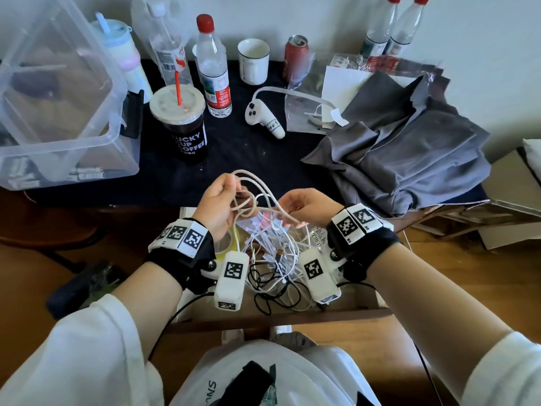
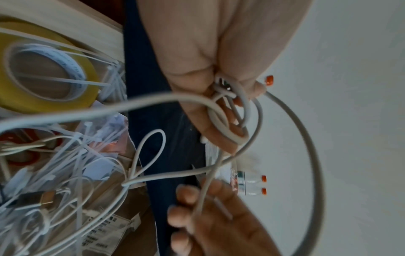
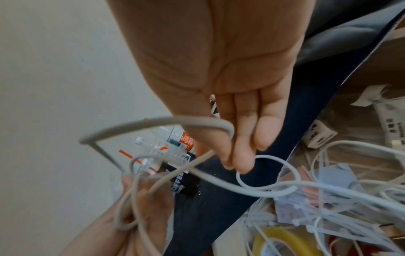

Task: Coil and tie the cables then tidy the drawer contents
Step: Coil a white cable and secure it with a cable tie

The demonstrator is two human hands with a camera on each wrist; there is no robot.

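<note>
the head view looks down from above the open drawer (image 1: 351, 300), while both wrist views sit close, sharing the white cable (image 2: 252, 107).

Soft, even daylight; head view bows at its edges, while both wrist views are dim and motion-blurred.

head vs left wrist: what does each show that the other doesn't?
Head only: the coffee cup, plastic bin, white controller, grey cloth and both wristbands.

Left wrist only: close up, the left hand grips several loops of the beige cable between thumb and fingers; the yellow tape roll shows whole.

Both: the right hand pinching the same cable, and the tangle of white cables in the open drawer.
</note>
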